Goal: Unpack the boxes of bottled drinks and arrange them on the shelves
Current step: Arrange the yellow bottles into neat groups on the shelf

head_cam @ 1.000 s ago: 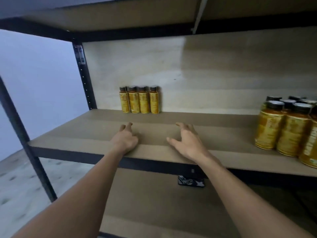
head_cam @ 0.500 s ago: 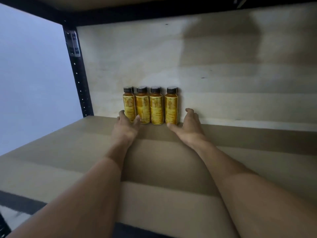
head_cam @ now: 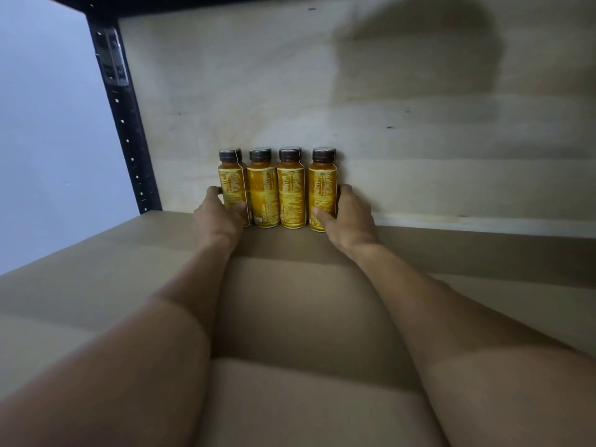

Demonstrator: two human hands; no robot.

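Note:
Several small bottles of orange drink with yellow labels and dark caps stand in a tight row at the back of the shelf board, against the pale back panel. My left hand grips the leftmost bottle, fingers behind it and thumb on its front. My right hand grips the rightmost bottle the same way, thumb on the label and fingers round its far side. Both forearms reach across the shelf towards the row.
A black perforated upright post stands at the shelf's back left, with a pale wall beyond it. The back panel closes the shelf behind the bottles. A dark upper shelf edge runs overhead.
Both hands moved forward from the shelf's front edge to the bottle row and closed on its two end bottles. The camera came closer, and the bottles at the right left the view.

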